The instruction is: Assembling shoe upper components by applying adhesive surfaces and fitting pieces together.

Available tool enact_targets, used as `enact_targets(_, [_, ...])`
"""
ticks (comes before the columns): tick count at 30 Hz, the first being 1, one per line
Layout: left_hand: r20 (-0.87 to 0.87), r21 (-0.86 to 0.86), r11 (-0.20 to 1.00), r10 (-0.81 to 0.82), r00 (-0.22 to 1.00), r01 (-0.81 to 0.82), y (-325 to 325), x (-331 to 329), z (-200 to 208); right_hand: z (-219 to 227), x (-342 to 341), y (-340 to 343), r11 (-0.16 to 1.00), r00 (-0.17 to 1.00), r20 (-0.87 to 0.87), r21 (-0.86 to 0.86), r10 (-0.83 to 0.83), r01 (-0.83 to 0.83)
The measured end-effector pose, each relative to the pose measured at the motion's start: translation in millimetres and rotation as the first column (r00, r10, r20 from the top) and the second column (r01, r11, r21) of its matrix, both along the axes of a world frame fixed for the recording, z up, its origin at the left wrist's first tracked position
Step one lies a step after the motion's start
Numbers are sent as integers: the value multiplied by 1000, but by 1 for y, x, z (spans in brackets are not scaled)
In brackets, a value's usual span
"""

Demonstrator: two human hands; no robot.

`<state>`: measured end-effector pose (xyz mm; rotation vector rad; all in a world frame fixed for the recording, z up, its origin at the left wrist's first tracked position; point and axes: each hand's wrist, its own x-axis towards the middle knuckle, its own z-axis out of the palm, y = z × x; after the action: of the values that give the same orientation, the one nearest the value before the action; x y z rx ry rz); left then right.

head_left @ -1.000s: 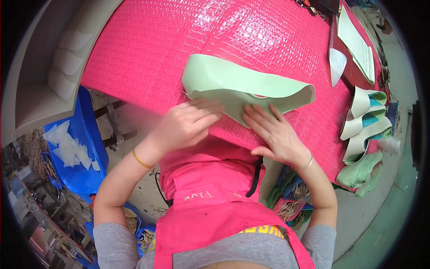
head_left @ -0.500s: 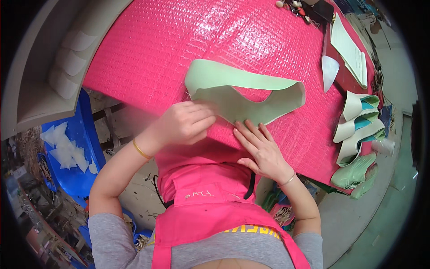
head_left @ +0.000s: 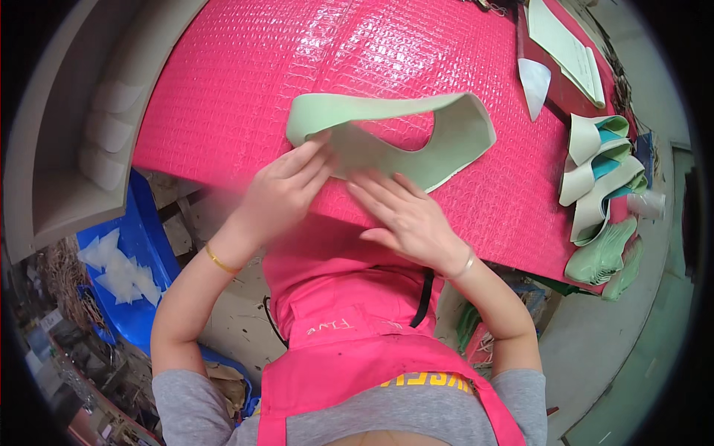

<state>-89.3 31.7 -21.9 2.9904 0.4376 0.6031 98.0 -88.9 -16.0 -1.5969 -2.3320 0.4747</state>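
A pale green curved shoe upper piece point(head_left: 387, 152) stands as a loop on the pink table, its inner face lighter and its near edge toward me. My left hand point(head_left: 286, 186) is at the piece's near left edge, fingers close together with the tips on it. Its thumb is hidden and the fingertips are smeared by motion, but the hand seems to pinch the edge. My right hand point(head_left: 405, 223) lies flat, fingers stretched out and touching the near edge at the middle, thumb spread to the side.
The table point(head_left: 223, 97) has a shiny textured cover. At the right are folded cream-and-green shoe uppers point(head_left: 599, 175), green pieces point(head_left: 599, 253) and a clear cup point(head_left: 645, 204). Farther back lie a white pointed piece point(head_left: 534, 82) and a notepad point(head_left: 569, 48). A grey shelf point(head_left: 44, 215) and blue tray point(head_left: 134, 316) flank the left.
My left hand has moved left along the near edge, its fingers straightening. The right hand has shifted left and up over the edge. The upper has turned slightly, its right end now standing higher.
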Motion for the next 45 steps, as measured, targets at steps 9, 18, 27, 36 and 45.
enact_targets(9, [-28, -53, 983, -180, 983, 178, 8, -26, 2, -4, -14, 22, 974, 975, -169, 150, -145, 171])
enact_targets(18, [83, 23, 958, -286, 955, 285, 34, -35, -3, -8, -27, 14, 961, 982, 20, 212, -188, 180])
enact_targets(27, [43, 25, 976, -217, 975, 216, 11, -18, -2, 1, -27, 21, 987, 976, -174, 66, -135, 148])
enact_targets(36, [100, -34, 976, -209, 973, 213, -4, 37, 14, 7, 51, -21, 950, 911, 280, 5, -302, 313])
enact_targets(45, [48, 48, 967, -251, 967, 249, -5, 72, 15, -4, 131, 17, 904, 868, 281, 3, -410, 427])
